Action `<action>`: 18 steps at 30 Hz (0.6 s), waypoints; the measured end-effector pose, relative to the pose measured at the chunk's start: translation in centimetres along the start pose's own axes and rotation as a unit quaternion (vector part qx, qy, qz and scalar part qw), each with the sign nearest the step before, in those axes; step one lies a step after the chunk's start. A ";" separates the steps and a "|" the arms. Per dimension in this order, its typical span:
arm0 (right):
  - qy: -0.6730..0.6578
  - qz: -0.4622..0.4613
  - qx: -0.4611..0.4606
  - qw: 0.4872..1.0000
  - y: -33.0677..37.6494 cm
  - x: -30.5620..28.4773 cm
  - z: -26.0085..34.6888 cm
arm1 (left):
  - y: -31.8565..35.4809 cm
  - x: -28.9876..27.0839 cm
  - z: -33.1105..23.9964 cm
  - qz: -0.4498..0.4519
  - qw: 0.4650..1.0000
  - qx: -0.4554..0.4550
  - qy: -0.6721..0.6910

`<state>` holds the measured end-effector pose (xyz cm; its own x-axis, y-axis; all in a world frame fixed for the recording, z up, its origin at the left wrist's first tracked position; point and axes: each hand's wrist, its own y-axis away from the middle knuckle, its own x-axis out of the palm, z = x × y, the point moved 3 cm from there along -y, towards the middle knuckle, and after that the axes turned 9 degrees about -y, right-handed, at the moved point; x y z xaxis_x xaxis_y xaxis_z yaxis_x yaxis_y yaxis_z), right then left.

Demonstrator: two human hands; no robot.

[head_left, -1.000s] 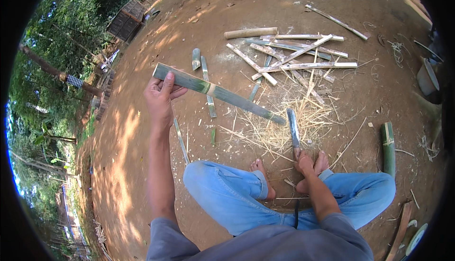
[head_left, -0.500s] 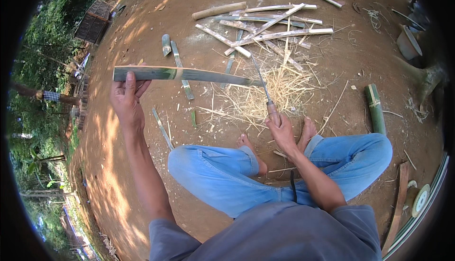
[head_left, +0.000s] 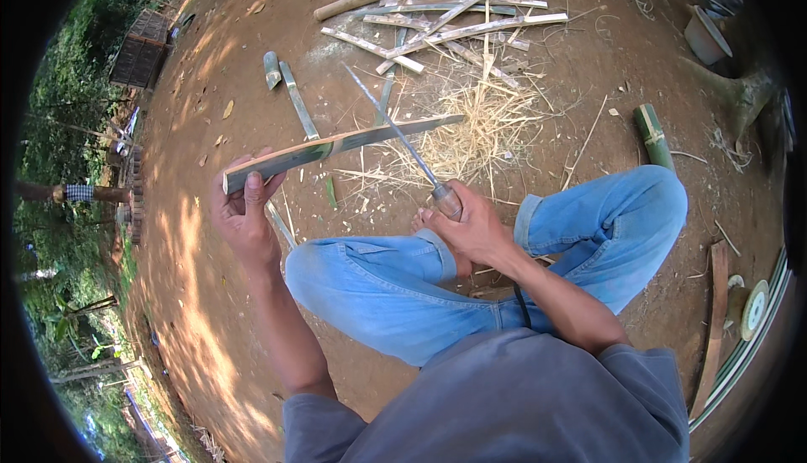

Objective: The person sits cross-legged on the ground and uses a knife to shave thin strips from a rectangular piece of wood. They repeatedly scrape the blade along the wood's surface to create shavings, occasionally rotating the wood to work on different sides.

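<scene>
My left hand (head_left: 246, 207) grips the near-left end of a split bamboo strip (head_left: 336, 145), thumb on its green face. The strip stretches away to the right, and its far end reaches over a heap of pale shavings (head_left: 492, 122). In my right hand (head_left: 476, 223) is the wooden handle of a long, narrow knife (head_left: 395, 131), closed in my fingers. Its blade points up and left, crossing the middle of the strip in the picture; whether it touches the bamboo I cannot tell.
Split bamboo pieces (head_left: 454, 21) lie crisscrossed beyond the shavings. A green bamboo section (head_left: 652, 137) lies by my right knee, and a short one (head_left: 271, 70) lies far left. A pale bucket (head_left: 706, 36) stands far right. A wooden board (head_left: 713, 328) lies at right.
The strip's left end has come lower and slightly right, so the strip slants upward to the right. The knife has swung left, its blade now crossing the strip's middle. The whole view shifted slightly.
</scene>
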<state>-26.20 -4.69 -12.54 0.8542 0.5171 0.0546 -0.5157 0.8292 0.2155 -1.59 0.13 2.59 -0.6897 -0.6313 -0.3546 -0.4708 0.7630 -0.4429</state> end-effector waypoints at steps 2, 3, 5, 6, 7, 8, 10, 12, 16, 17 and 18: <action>0.056 0.033 -0.013 0.998 0.8 0.5 1.0 | 1.8 -0.7 0.6 -0.010 1.000 0.005 -0.014; 0.075 0.059 -0.018 0.995 1.4 0.9 1.4 | 2.8 -1.1 0.8 -0.014 1.000 0.005 -0.024; 0.098 0.096 -0.061 0.989 2.2 1.9 1.6 | 4.6 -1.2 0.9 -0.036 0.999 -0.004 -0.032; 0.099 0.106 -0.098 0.985 2.6 2.6 1.7 | 5.7 -1.5 1.1 -0.046 0.998 -0.005 -0.029; 0.100 0.114 -0.134 0.979 2.8 3.0 1.7 | 6.6 -1.8 1.1 -0.057 0.998 -0.007 -0.026; 0.127 0.112 -0.151 0.974 2.7 3.2 1.4 | 7.3 -2.0 1.0 -0.061 0.998 -0.006 -0.031; 0.168 0.120 -0.137 0.969 2.2 3.3 0.2 | 8.7 -2.5 1.1 -0.100 0.994 -0.020 -0.028; 0.178 0.145 -0.034 0.973 0.5 2.6 -1.3 | 9.7 -2.9 1.6 -0.128 0.991 -0.033 -0.024; 0.278 0.139 -0.186 0.932 1.1 2.7 -1.8 | 11.1 -3.5 2.6 -0.147 0.988 -0.039 -0.033; 0.273 0.158 -0.193 0.929 1.0 2.6 -2.3 | 11.2 -3.6 2.6 -0.147 0.988 -0.036 -0.039; 0.267 0.177 -0.201 0.926 0.9 2.6 -2.7 | 11.4 -3.5 2.5 -0.149 0.987 -0.038 -0.046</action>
<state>-24.60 -1.97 -14.82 0.5277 0.7143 -0.4597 -0.8319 0.5441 -0.1095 -3.10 10.70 -3.28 -0.4634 -0.8367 -0.2919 -0.6878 0.5472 -0.4769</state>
